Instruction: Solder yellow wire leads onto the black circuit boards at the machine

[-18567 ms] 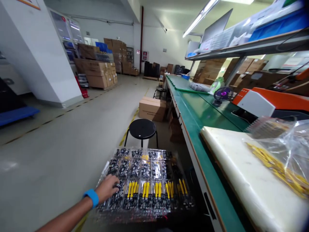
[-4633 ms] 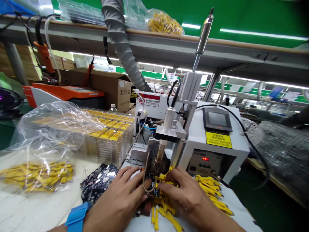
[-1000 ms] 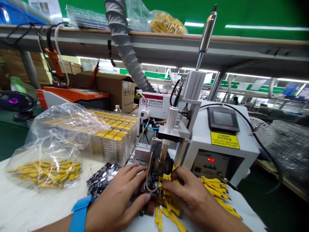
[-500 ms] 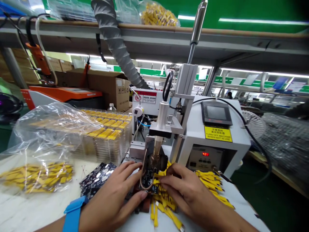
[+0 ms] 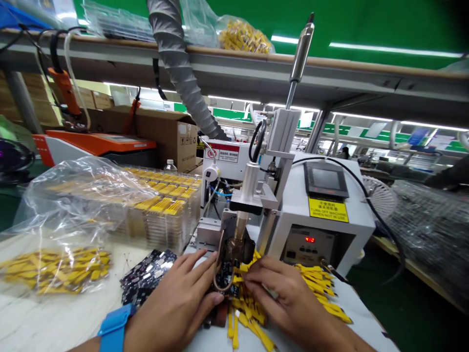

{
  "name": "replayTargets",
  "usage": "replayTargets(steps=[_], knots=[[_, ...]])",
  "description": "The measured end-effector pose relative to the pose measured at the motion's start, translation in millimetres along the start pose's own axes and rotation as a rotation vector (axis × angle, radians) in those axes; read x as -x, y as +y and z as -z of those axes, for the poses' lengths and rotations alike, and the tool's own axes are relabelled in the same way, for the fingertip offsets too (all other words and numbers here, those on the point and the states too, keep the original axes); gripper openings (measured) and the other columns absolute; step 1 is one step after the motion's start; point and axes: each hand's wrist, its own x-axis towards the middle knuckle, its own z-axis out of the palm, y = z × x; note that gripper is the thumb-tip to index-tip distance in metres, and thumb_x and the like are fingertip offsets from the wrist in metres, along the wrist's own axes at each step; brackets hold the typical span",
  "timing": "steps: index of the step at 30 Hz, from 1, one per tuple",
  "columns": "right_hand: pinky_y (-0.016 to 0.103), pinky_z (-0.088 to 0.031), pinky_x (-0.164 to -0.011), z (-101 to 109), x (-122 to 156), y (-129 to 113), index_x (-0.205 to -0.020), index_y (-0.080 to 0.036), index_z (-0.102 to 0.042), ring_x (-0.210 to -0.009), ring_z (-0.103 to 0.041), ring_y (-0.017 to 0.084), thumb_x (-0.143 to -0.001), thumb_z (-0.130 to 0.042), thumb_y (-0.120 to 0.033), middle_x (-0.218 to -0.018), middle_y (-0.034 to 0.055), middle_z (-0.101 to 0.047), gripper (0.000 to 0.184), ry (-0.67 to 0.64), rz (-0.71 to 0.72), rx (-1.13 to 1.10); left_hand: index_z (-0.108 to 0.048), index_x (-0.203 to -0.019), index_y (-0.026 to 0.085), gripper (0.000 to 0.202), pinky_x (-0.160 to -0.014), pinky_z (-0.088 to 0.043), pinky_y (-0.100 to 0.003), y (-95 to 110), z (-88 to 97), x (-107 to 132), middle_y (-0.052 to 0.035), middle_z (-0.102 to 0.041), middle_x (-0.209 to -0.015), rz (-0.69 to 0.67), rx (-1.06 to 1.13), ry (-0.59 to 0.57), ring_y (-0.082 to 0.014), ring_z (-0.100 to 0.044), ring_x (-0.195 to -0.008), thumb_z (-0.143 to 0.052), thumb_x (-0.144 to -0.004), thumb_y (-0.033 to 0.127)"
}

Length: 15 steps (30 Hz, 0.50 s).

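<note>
Circuit board, small and dark, sitting between the two hands, directly beneath the metal press head of a white benchtop welding machine. Curved copper tube looping down just beside the board's left edge. Left hand low on the near side, blue wristband at the wrist, fingers spread and reaching forward, their tips at the board's left side; gripping or only steadying, impossible to tell. Right hand just to the right of the board, fingers curled close together in a narrow pinch above a loose heap of yellow-tabbed parts; anything between the fingertips hidden. Heap touching the board's lower right side, more of the parts trailing toward the machine's right side. Stack of black boards on the white bench top, just beside the left hand. Further left, a clear plastic bag of yellow parts; behind it, stacked clear trays of yellow-tabbed parts. Yellow warning label on the machine's front, below a small screen; grey ducting hose rising behind.
</note>
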Motion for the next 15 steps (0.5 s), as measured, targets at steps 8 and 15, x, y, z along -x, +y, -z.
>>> replayTargets(steps=[8, 15], knots=[[0.025, -0.049, -0.069, 4.4, -3.4, -6.1, -0.087, -0.017, -0.070, -0.074, -0.063, 0.014, -0.087, -0.055, -0.011, -0.081, 0.0030, -0.068, 0.016, 0.063, -0.077, -0.119, -0.045, -0.138, 0.017, 0.050, -0.094, -0.049, -0.052, -1.3, 17.5, 4.0, -0.0110, -0.058, -0.132, 0.043, 0.039, -0.044, -0.0343, -0.054, -0.119, -0.051, -0.094, 0.039], [0.023, -0.049, -0.065, 12.1, -0.4, -24.9, -0.093, -0.018, -0.068, -0.073, -0.063, 0.014, -0.097, -0.053, -0.024, -0.080, 0.0057, -0.068, 0.016, -0.087, 0.237, -0.243, -0.063, -0.117, 0.025, 0.034, -0.082, -0.055, -0.038, -35.5, 81.0, 4.4, -0.0068, -0.069, -0.112, 0.153, 0.163, -0.377, -0.0275, -0.066, -0.099, -0.047, -0.095, 0.045]])
